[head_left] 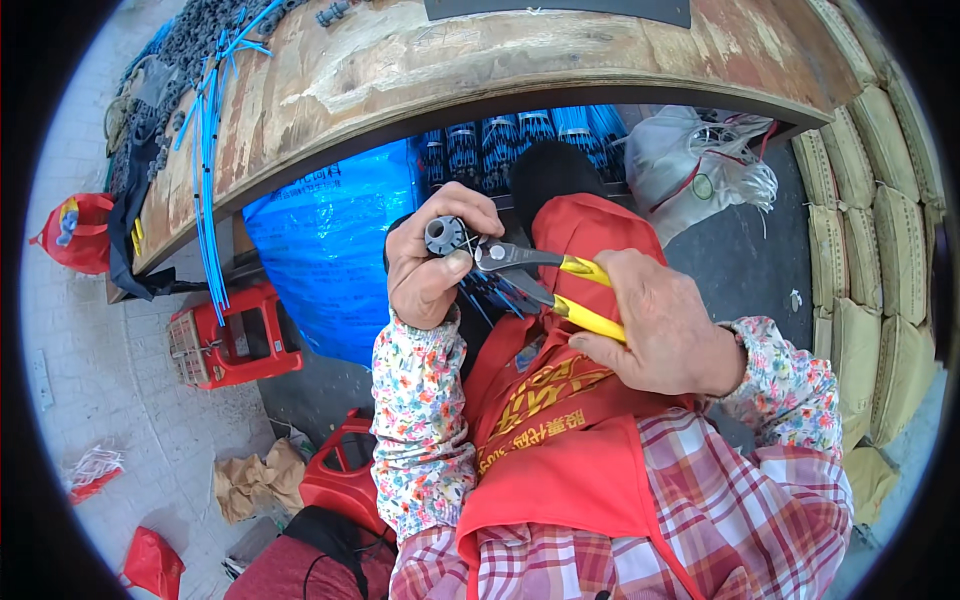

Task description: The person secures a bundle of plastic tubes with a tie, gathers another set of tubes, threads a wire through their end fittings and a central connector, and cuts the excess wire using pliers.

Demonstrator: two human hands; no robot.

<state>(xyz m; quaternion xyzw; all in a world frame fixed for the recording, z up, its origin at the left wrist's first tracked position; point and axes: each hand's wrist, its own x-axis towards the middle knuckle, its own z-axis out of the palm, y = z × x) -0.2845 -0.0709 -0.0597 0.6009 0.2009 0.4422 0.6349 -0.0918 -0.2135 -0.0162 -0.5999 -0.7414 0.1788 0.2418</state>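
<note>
Between the fingers and thumb of my left hand (428,268) is a dark grey, round plastic part (446,247) with a hollow middle and a notched rim. Thin dark and blue rods (490,290) run from just below it toward my lap; whether they join it is hard to see. My right hand (668,328) is wrapped round the yellow handles of a pair of pliers (515,257). The jaws touch or nearly touch the side of the grey part, by a thin pale strand. A red apron (565,460) covers my lap.
A worn wooden table (390,75) spans the far side, with blue rods (208,190) hanging off its left. Under it are a blue bag (335,240), bundled blue rods (500,150) and a white plastic bag (680,150). Red stools (262,345) stand left; stacked sacks (885,240) line the right.
</note>
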